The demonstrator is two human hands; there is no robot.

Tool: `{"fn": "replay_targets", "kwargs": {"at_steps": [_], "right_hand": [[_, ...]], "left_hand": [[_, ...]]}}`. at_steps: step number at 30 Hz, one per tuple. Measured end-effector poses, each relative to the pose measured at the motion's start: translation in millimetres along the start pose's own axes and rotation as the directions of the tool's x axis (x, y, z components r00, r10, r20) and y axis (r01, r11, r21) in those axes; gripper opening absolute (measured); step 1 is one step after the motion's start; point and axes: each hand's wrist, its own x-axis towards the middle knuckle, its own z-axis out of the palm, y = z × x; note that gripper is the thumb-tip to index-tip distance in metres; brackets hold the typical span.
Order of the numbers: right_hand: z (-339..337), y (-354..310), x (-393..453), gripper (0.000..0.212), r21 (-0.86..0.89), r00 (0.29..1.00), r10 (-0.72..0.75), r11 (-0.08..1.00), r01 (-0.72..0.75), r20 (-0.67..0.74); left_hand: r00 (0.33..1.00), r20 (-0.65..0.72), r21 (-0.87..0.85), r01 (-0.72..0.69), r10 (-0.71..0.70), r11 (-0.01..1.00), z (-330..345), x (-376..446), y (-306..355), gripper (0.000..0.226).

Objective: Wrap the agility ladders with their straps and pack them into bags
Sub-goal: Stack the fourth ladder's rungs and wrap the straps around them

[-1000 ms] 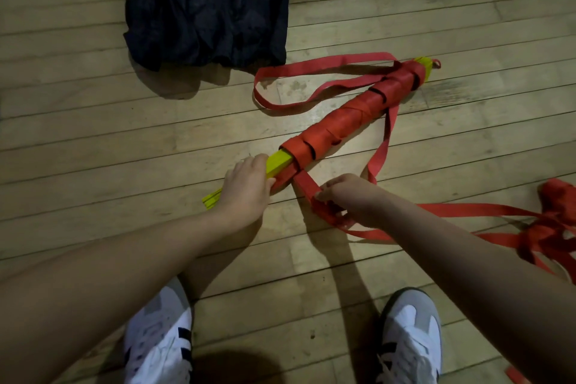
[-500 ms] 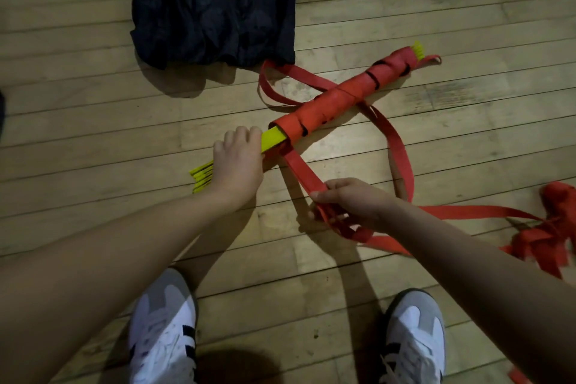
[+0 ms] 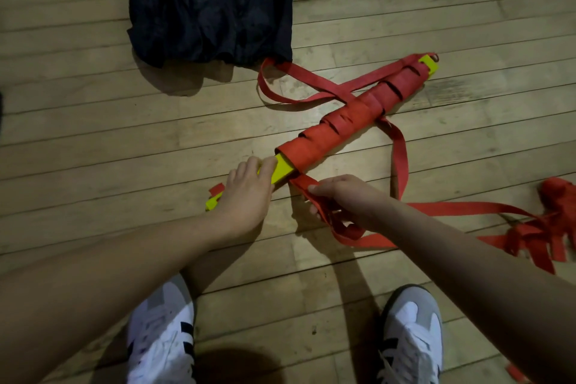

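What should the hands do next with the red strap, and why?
Probably the right hand should pull the red strap snug and pass it round the bare yellow rungs again. The left hand grips that near end, which is not yet covered, and loose strap lies on the wooden floor.

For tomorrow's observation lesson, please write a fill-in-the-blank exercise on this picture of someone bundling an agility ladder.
1. The strap wound round the rungs is ____ in colour.
2. The left hand grips the bare ____ rung ends.
3. The right hand pinches the loose ____.
4. The dark bag lies on the ____ floor.

Missing words: red; yellow; strap; wooden
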Motion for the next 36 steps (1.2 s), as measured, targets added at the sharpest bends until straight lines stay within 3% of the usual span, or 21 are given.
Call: {"fn": "replay_targets", "kwargs": {"at_steps": [4,8,12,17,20,22,24,28,31,33,36], "right_hand": [[0,5,0,0.017,0.002,1.0,-0.011,1.0,0.011,0.013],[2,3,-2,0.017,0.026,0.999,-0.036,0.999,0.035,0.037],[7,0,-4,0.017,0.042,0.998,-0.049,0.998,0.047,0.04],[13,2,-3,0.016,0.045,0.998,-0.051,0.998,0.052,-0.04],[12,4,-1,0.015,0.035,0.992,-0.058,0.997,0.062,-0.115],[12,6,-1,0.012,0.057,0.989,-0.053,0.996,0.062,-0.139],[16,7,-2,0.014,0.056,0.987,-0.054,0.996,0.063,-0.149],[21,11,-4,0.013,0.134,0.986,-0.037,0.989,0.059,-0.163],[19,12,-6,0.014,0.049,0.988,-0.039,0.998,0.047,-0.146],[16,10,-6,0.017,0.0,0.988,-0.036,0.999,0.036,-0.15],[15,1,-4,0.016,-0.007,0.985,-0.045,0.999,0.045,-0.164]], "left_hand": [[0.994,-0.022,-0.04,0.11,-0.111,0.993,-17,15,5,0.06],[0.99,-0.052,0.085,0.133,-0.129,0.987,-30,31,-2,0.069],[0.99,0.005,0.218,0.139,-0.143,0.966,-31,37,5,0.089],[0.999,-0.014,0.406,-0.024,0.032,0.914,-20,21,11,0.046],[0.964,-0.094,0.477,-0.175,0.248,0.862,-9,11,-3,0.05],[0.93,-0.078,0.469,-0.283,0.359,0.836,-1,3,-9,0.06],[0.926,-0.05,0.432,-0.317,0.373,0.844,6,-4,-7,0.062],[0.972,0.003,0.238,-0.229,0.235,0.944,3,-11,8,0.047],[0.994,0.081,0.123,-0.082,0.073,0.989,-1,-9,14,0.047],[0.997,0.063,0.042,-0.047,0.044,0.998,-5,-5,15,0.047],[0.997,0.058,0.05,-0.056,0.053,0.997,-9,8,11,0.042]]}}
